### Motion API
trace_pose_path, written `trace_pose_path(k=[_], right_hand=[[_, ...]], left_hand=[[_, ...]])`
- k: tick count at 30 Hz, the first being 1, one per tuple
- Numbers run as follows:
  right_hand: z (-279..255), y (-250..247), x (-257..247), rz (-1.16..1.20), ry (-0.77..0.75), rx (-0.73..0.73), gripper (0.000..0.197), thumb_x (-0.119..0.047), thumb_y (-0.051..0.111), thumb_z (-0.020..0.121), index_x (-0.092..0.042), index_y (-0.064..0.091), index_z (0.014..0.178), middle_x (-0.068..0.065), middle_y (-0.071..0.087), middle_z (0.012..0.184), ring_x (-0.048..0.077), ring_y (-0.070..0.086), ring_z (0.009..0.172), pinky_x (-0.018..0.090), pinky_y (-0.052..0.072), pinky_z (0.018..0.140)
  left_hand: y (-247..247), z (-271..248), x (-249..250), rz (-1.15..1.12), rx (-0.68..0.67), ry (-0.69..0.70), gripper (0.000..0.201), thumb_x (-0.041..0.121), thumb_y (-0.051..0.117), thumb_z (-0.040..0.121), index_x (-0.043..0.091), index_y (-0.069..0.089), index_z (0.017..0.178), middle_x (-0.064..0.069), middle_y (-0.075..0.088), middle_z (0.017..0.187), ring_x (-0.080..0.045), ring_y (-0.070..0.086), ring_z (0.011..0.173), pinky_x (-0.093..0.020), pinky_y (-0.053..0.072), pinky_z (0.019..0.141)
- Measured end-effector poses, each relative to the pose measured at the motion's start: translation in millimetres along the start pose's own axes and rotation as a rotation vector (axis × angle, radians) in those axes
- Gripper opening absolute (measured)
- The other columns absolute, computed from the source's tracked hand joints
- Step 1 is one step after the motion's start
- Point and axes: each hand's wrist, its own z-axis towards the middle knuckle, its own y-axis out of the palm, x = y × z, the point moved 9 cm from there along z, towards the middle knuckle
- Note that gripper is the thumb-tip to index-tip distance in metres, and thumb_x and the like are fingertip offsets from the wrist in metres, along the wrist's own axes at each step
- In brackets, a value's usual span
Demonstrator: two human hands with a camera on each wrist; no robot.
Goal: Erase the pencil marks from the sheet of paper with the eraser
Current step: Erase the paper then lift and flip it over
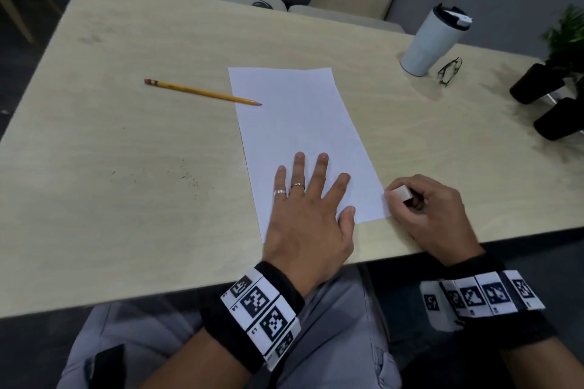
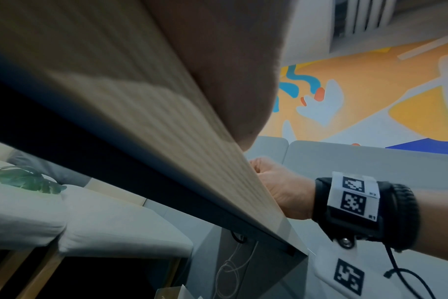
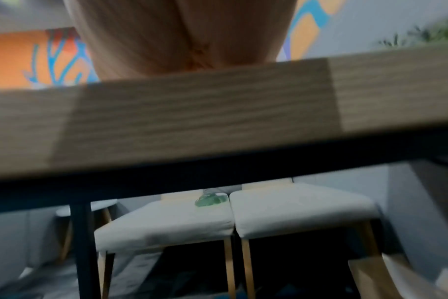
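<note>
Sheet of paper [image 1: 300, 142]: white, centre of frame, flat on desk [image 1: 126, 167].
Left hand [image 1: 308, 215]: fingers straight and spread, palm pressing sheet's lower part.
Right hand [image 1: 423, 211]: lower right of frame, grip curled round white eraser [image 1: 400, 193] at sheet's lower right edge.
Pencil [image 1: 202, 91]: yellow, upper left, tip on sheet's left edge.
Travel mug [image 1: 434, 41], eyeglasses [image 1: 449, 71]: upper right.

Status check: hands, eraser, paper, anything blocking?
Left hand flat, pinning white paper sheet. Right hand holds white block eraser at sheet's right edge. Yellow pencil tip overlaps left edge.
</note>
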Motion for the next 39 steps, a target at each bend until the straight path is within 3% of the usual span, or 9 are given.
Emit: trace_pose_path(k=[4,16,20,24,29,32,35,37,39], right_hand=[[-13.5,20.8,-30.6,-0.022,-0.122,-0.096,0.011,-0.008,0.079,0.092,-0.018,0.076,0.091,-0.012,0.058,0.074,0.011,0.054,0.067,0.015,0.040,0.067],[-2.3,-3.3,0.6,0.007,-0.003,-0.044,0.019,-0.004,0.081,0.091,-0.023,0.076,0.086,-0.007,0.066,0.078,0.011,0.058,0.068,0.015,0.042,0.067],[-9.2,7.1,-20.7,-0.031,-0.105,-0.076,0.010,-0.011,0.080,0.091,-0.020,0.077,0.090,-0.009,0.062,0.076,0.014,0.055,0.067,0.017,0.041,0.067],[-6.0,-6.7,5.3,-0.002,0.004,0.059,0.013,-0.008,0.081,0.092,-0.020,0.077,0.093,-0.007,0.066,0.080,0.013,0.056,0.068,0.018,0.043,0.067],[12.1,-28.6,29.9,0.255,0.247,0.241,0.008,-0.019,0.074,0.101,-0.017,0.076,0.109,-0.002,0.072,0.092,-0.005,0.059,0.067,0.011,0.045,0.065],[34.8,-15.4,20.0,0.213,0.193,0.101,0.010,-0.028,0.071,0.103,-0.024,0.076,0.111,-0.008,0.074,0.106,-0.004,0.063,0.085,0.014,0.047,0.074],[42.9,30.9,-4.5,0.283,0.066,-0.283,0.014,-0.026,0.062,0.109,-0.024,0.069,0.121,-0.014,0.068,0.140,-0.004,0.058,0.131,0.019,0.046,0.107],[39.6,44.1,-8.6,0.262,0.028,-0.408,0.011,-0.028,0.056,0.112,-0.024,0.064,0.118,-0.012,0.062,0.152,-0.007,0.045,0.145,0.021,0.040,0.118],[40.1,36.8,-3.7,0.197,0.035,-0.371,0.011,-0.032,0.053,0.113,-0.025,0.062,0.117,-0.011,0.061,0.152,-0.007,0.049,0.142,0.028,0.043,0.117]], left_hand=[[0.3,0.8,0.8,0.014,-0.011,-0.001,0.063,0.055,0.013,0.108,0.035,0.015,0.168,-0.005,-0.007,0.177,-0.035,-0.015,0.161,-0.058,-0.005,0.128],[0.6,-0.4,1.4,-0.001,0.014,0.011,0.062,0.054,0.015,0.108,0.035,0.019,0.167,-0.005,-0.003,0.177,-0.034,-0.012,0.162,-0.057,-0.002,0.129],[0.2,0.3,1.0,-0.011,0.025,0.013,0.062,0.055,0.014,0.108,0.035,0.019,0.167,-0.005,-0.003,0.177,-0.034,-0.013,0.162,-0.057,-0.002,0.129],[-1.3,0.0,1.3,-0.008,0.020,0.016,0.062,0.055,0.014,0.109,0.036,0.016,0.167,-0.005,-0.006,0.177,-0.034,-0.014,0.162,-0.057,-0.004,0.129],[-1.1,1.4,1.8,-0.009,0.008,0.023,0.060,0.053,0.015,0.108,0.036,0.020,0.166,-0.004,-0.001,0.177,-0.035,-0.010,0.162,-0.058,-0.006,0.129],[-5.2,6.0,3.4,0.054,-0.001,0.015,0.059,0.053,0.017,0.108,0.038,0.023,0.165,-0.005,0.002,0.177,-0.039,-0.008,0.162,-0.064,-0.014,0.125],[-11.4,10.7,8.0,0.136,-0.016,0.002,0.055,0.050,0.026,0.110,0.038,0.025,0.164,-0.005,0.004,0.177,-0.043,-0.009,0.161,-0.068,-0.022,0.119],[-19.3,10.2,8.2,0.142,0.001,-0.042,0.049,0.044,0.045,0.107,0.036,0.043,0.156,-0.008,0.021,0.174,-0.045,0.009,0.160,-0.070,-0.016,0.121],[-25.2,5.8,6.4,0.129,0.056,-0.095,0.038,0.033,0.063,0.099,0.034,0.061,0.137,-0.010,0.045,0.158,-0.045,0.036,0.148,-0.069,-0.001,0.124]])
